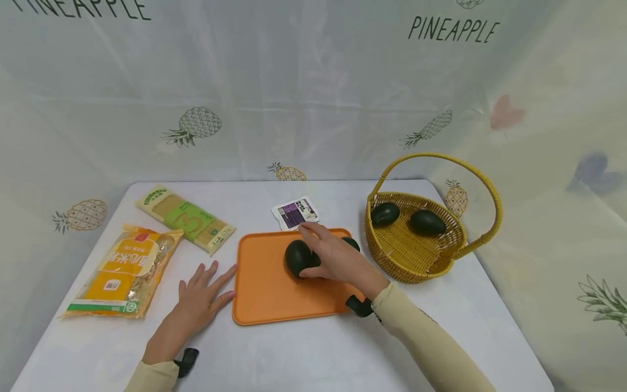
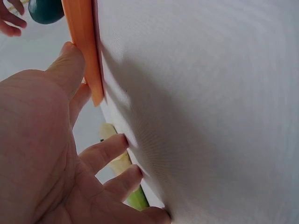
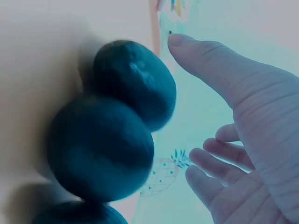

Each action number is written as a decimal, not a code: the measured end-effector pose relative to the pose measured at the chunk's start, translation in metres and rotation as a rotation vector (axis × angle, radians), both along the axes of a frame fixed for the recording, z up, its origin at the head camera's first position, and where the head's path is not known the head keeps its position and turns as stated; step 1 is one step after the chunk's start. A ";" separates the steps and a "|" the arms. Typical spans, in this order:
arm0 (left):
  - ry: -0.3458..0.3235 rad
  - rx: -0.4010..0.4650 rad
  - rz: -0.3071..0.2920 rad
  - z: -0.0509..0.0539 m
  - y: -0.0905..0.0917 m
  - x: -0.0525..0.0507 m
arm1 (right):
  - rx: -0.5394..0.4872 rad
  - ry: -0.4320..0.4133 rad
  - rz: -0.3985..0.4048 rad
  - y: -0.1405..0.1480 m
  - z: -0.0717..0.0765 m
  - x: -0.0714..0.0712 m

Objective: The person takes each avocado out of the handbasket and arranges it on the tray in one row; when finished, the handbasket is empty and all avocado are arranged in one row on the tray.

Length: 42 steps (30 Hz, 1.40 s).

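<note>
Dark green avocados [image 1: 297,258] lie together on an orange tray [image 1: 264,305]. Three of these avocados [image 3: 100,147] show in the right wrist view, the lowest one cut off by the frame. My right hand [image 1: 338,258] hovers over them with thumb and fingers spread; in the right wrist view a gap separates it from the avocados. In the head view it partly hides the ones behind. My left hand [image 1: 198,302] rests on the table with fingers spread, its thumb and forefinger touching the tray's left edge [image 2: 84,51].
A yellow wicker basket [image 1: 406,272] with a tall handle stands at the right, holding two avocados [image 1: 428,222]. A small purple-and-white packet [image 1: 295,213] lies behind the tray. At the left are a green-labelled noodle pack [image 1: 188,218] and an orange-and-clear food bag [image 1: 124,272].
</note>
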State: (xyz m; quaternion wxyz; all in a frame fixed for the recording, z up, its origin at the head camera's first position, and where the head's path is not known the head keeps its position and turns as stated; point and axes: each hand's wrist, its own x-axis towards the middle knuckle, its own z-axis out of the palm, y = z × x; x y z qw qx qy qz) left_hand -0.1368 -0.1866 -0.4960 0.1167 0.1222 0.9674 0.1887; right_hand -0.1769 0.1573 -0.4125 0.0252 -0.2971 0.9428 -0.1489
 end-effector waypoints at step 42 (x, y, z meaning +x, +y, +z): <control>-0.007 0.002 -0.010 0.002 0.000 0.000 | -0.205 0.088 -0.364 0.110 0.045 -0.006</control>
